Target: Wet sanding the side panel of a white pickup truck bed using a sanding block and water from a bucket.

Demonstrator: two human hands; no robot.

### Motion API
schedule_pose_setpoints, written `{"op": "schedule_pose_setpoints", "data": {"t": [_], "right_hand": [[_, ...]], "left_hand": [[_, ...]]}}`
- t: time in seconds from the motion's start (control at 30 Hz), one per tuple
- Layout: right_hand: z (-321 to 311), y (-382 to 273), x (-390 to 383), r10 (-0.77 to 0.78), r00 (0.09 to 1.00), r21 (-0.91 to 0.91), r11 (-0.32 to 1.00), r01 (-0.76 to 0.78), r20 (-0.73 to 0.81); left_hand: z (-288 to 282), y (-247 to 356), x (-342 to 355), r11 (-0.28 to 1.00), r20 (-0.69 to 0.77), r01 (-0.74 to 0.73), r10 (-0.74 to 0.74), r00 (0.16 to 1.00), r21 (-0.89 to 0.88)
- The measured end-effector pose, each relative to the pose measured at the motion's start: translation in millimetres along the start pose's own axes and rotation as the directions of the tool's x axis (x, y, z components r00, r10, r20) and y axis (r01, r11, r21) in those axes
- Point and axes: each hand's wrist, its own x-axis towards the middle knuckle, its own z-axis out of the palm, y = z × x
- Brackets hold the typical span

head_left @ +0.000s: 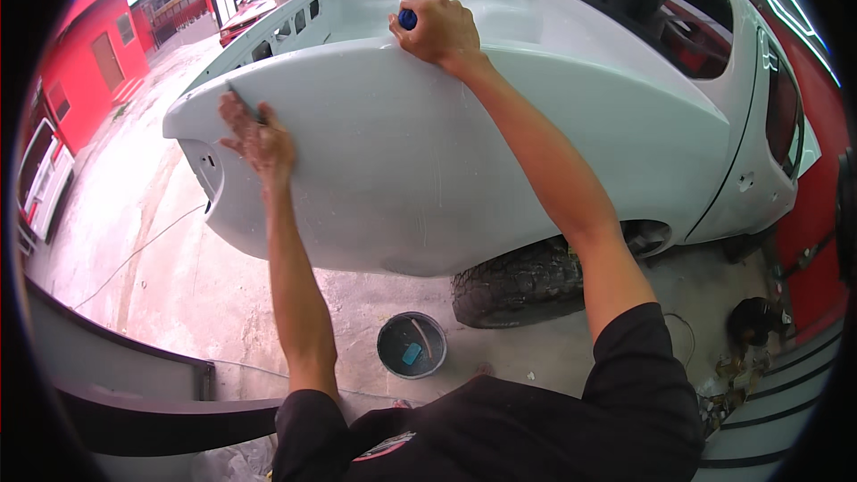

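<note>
Fingers (236, 113) of the left hand (268, 152) are spread nearly flat over a thin dark piece (262, 114), laid against the glossy white curved side panel (375, 152) of a pickup truck. A blue-ended round object (407, 20) is gripped in the right hand (440, 31) at the panel's top edge. Below, a black knobbly rubber tyre (509, 290) is partly covered by the right forearm (558, 165); beside it, a light-blue block (411, 353) is held in a round black bucket (391, 336).

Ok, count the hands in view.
2: the left hand at the white bedside panel's tail end; the right hand, closed around something blue, above its top edge.
</note>
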Motion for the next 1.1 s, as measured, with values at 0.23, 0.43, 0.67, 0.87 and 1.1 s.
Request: {"op": "schedule_pose_setpoints", "data": {"t": [0.23,0.43,0.67,0.87,1.1], "right_hand": [[3,-1,-1,0.001,0.999,0.056,0.998,0.002,-0.045],[10,17,-3,0.019,0.998,-0.022,1.000,-0.021,-0.065],[7,-9,0,0.000,0.996,0.034,0.999,0.003,-0.093],[2,15,-5,0.002,0.995,-0.011,1.000,-0.003,-0.096],[5,-7,1,0.028,0.999,0.043,0.999,-0.027,-0.019]], "left_hand": [[-21,1,14,0.968,0.047,-0.229,0.226,0.973,0.103],[19,40,-58,0.981,-0.021,-0.187,0.186,0.982,-0.050],[-21,-21,35,0.995,0.006,-0.064,0.064,0.998,0.074],[0,30,-62,0.927,0.049,-0.370,0.372,0.927,-0.057],[-3,-10,3,0.998,-0.076,-0.058,0.058,0.995,0.004]]}}
